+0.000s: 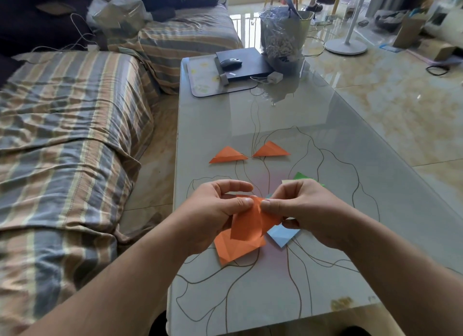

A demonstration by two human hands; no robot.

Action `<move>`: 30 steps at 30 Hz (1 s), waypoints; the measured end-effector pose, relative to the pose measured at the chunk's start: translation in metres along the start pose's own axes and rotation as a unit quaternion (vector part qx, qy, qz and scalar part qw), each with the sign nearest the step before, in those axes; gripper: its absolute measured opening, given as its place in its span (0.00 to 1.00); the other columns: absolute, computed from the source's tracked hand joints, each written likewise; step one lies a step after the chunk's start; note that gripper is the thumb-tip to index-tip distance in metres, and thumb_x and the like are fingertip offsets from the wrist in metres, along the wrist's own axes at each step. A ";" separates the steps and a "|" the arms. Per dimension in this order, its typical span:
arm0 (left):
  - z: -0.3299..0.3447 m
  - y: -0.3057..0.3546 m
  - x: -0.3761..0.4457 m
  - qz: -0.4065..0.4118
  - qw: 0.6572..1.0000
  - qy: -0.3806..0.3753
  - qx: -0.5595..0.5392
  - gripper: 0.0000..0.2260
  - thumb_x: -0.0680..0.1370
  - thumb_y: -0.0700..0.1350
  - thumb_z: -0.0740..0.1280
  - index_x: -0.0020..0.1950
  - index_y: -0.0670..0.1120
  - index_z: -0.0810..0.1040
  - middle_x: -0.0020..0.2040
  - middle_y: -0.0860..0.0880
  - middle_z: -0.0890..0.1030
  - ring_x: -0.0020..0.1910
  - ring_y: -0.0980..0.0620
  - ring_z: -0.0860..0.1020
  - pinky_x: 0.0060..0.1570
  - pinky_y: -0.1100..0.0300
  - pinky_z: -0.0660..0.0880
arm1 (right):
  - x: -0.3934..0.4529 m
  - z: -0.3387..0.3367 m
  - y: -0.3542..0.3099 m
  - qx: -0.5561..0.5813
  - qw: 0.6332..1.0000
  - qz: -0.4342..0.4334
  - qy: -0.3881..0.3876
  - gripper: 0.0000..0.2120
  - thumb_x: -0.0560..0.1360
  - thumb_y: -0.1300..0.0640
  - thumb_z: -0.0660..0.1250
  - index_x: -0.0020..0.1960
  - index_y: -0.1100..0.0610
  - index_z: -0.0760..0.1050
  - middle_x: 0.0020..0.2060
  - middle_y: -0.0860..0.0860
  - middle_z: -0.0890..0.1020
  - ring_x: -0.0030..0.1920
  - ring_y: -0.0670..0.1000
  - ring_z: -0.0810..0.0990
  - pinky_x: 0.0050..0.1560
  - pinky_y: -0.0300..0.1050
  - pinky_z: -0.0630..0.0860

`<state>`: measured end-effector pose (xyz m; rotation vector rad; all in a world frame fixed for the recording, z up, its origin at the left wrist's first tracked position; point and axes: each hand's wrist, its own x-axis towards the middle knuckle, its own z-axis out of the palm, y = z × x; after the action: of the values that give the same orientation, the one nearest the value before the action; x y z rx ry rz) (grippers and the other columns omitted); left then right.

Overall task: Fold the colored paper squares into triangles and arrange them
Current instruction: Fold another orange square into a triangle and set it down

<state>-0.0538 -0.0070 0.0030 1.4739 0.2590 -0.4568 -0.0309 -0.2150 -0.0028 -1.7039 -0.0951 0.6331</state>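
Orange paper in hand: a creased orange sheet (248, 220) was held above the glass table (325, 140), toward its near edge, pinched at its upper corner between both hands.
Left hand: the left hand (215, 210) was seen with thumb and forefinger closed on the sheet's top left part, the other fingers curled behind it.
Right hand: the right hand (300, 205) was seen with thumb and fingertips pinched on the same upper corner, thumb tip nearly touching the left thumb.
Orange square beneath: a second orange square (235, 248) was laid flat on the table, directly under the held sheet and partly covered by it.
Light blue paper: a light blue piece (283, 236) was laid just beside the orange square, on its right, partly hidden by the right hand.
Green paper: a green corner (303, 177) was visible beyond the right hand; most of it was hidden.
Finished triangles: two folded orange triangles (228, 155) (271, 150) were set side by side near the table's middle, tips almost meeting, well apart from the hands.
Far end of table: a black laptop (250, 64) with a mouse (230, 62) on it was placed at the far edge, beside a clear bag (280, 34) of pale shredded material.
Left of table: a striped sofa (62, 135) was stood along the table's left edge.
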 end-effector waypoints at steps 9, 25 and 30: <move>0.016 -0.003 -0.005 -0.048 0.994 0.001 -0.101 0.28 0.66 0.38 0.80 0.57 0.58 0.73 0.47 0.44 0.88 0.40 0.48 0.85 0.38 0.58 0.82 | 0.000 -0.001 0.005 0.074 0.987 -0.135 -0.042 0.06 0.68 0.57 0.78 0.40 0.59 0.83 0.39 0.54 0.80 0.42 0.51 0.79 0.42 0.40 0.75; 0.018 -0.006 -0.003 -0.177 0.951 0.018 -0.253 0.03 0.78 0.32 0.69 0.50 0.36 0.81 0.42 0.39 0.83 0.38 0.48 0.83 0.42 0.57 0.85 | -0.001 0.001 0.005 -0.081 0.983 -0.164 0.022 0.08 0.64 0.52 0.81 0.43 0.50 0.87 0.41 0.55 0.87 0.46 0.62 0.86 0.56 0.64 0.83; 0.019 -0.005 -0.005 -0.143 0.968 0.024 -0.203 0.02 0.80 0.37 0.69 0.52 0.40 0.80 0.40 0.42 0.83 0.37 0.50 0.84 0.41 0.54 0.85 | -0.003 -0.003 0.001 0.045 0.990 -0.132 -0.015 0.07 0.64 0.60 0.79 0.42 0.58 0.86 0.38 0.57 0.86 0.40 0.51 0.83 0.45 0.42 0.80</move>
<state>-0.0623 -0.0257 0.0027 1.0486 0.5758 -0.5621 -0.0318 -0.2194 -0.0028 -1.5612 -0.3037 0.4580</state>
